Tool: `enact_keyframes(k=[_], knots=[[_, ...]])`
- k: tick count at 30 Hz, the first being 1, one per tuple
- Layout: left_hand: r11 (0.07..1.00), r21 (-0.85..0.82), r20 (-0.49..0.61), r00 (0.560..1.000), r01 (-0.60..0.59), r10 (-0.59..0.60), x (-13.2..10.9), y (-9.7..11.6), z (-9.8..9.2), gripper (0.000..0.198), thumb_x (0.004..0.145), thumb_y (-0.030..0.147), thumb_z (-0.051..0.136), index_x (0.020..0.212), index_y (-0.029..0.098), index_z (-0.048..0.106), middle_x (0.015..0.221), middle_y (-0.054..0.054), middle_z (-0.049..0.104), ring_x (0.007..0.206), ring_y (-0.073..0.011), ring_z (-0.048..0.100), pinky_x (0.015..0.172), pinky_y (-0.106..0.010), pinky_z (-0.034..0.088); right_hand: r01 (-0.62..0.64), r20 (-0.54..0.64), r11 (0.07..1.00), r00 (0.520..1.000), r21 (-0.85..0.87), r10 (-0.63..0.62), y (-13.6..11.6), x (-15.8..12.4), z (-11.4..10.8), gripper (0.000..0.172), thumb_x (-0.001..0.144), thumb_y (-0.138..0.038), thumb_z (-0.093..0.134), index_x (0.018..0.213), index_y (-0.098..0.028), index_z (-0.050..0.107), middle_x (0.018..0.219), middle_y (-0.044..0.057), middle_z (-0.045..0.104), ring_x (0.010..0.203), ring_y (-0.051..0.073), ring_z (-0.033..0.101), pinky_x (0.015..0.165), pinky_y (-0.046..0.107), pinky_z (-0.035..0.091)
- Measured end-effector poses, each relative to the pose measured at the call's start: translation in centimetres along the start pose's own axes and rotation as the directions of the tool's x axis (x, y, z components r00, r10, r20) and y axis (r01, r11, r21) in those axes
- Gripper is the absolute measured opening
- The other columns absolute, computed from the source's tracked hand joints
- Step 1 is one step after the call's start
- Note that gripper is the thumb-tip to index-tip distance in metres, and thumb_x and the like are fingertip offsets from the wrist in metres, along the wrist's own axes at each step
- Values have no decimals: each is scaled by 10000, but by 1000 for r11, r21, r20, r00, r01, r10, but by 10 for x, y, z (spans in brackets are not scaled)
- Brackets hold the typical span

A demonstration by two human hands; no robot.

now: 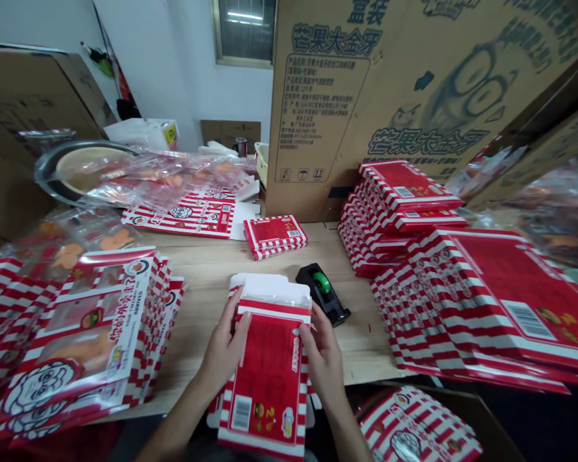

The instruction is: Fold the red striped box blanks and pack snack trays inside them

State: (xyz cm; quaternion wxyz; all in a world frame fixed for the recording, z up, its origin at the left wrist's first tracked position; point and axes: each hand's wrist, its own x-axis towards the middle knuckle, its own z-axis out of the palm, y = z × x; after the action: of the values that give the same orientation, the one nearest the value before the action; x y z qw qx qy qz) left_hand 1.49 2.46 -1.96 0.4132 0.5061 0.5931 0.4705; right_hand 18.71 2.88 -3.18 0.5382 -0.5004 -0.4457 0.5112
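And there on the pale wooden table (212, 308), under a towering corrugated carton (361, 109), the left hand (221, 346) and right hand (324, 359) gripped a glossy striped paperboard box (264, 378) by its sides, out over the table's near edge, a black tape dispenser (320, 292) just beside it, flat glossy stacks (395, 212) piled up!

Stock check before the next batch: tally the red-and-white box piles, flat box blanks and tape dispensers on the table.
Box piles: 4 (left pile, centre pile, back-right pile, front-right pile)
Flat box blank: 1
Tape dispenser: 1
Total: 6
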Motion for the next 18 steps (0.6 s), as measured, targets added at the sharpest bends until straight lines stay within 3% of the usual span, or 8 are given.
enact_keyframes(k=[2,5,9,11,12,15,18], knots=[[1000,-21,67,998,20,-19,-10,7,-5,420,871,358,420,1266,216,428,1299,-59,505,1196,-183,456,985,-278,359,5,-20,999,1000,-41,-6,-8,-4,-5,400,789,-404,548,1143,-220,515,1168,80,601,1055,214,564,896,331,447],[999,11,137,990,34,-35,-18,10,-10,287,867,369,425,1034,196,582,1022,-45,650,948,-188,587,833,-252,439,-3,-30,989,1000,-146,-2,-9,-11,-11,239,757,-423,570,870,-219,619,888,42,669,854,203,610,775,296,478],[997,-20,184,981,72,-67,-18,12,-8,341,868,409,403,699,172,579,661,-2,599,655,-154,562,636,-227,439,-49,-37,992,998,-117,45,-7,-17,-13,291,771,-445,554,596,-215,516,577,-25,531,564,141,517,565,238,452],[985,-114,186,976,132,-109,-16,14,-6,347,858,416,421,664,170,571,634,8,582,626,-142,547,626,-224,436,-107,-25,994,994,-5,107,-11,-18,-12,236,767,-437,568,665,-228,533,616,-31,547,566,134,526,548,228,450],[967,-189,190,973,168,-132,-14,15,-5,306,851,406,440,717,175,589,679,9,605,649,-142,557,646,-227,442,-139,-3,988,990,59,140,-13,-18,-13,185,767,-430,575,770,-246,563,680,-24,585,606,143,558,566,237,463],[871,-405,269,947,277,-176,-8,15,-6,229,814,342,507,985,218,595,895,-4,665,758,-159,598,705,-256,458,-211,119,963,974,169,192,-18,-16,-16,302,773,-401,587,1048,-279,561,938,34,651,838,198,619,703,300,496],[852,-410,369,913,326,-172,-4,15,-11,191,784,281,530,910,197,647,968,-35,683,825,-183,618,765,-290,457,-161,202,981,970,103,138,-20,-14,-20,165,759,-361,623,853,-227,646,1108,71,623,1039,244,563,844,344,454]])
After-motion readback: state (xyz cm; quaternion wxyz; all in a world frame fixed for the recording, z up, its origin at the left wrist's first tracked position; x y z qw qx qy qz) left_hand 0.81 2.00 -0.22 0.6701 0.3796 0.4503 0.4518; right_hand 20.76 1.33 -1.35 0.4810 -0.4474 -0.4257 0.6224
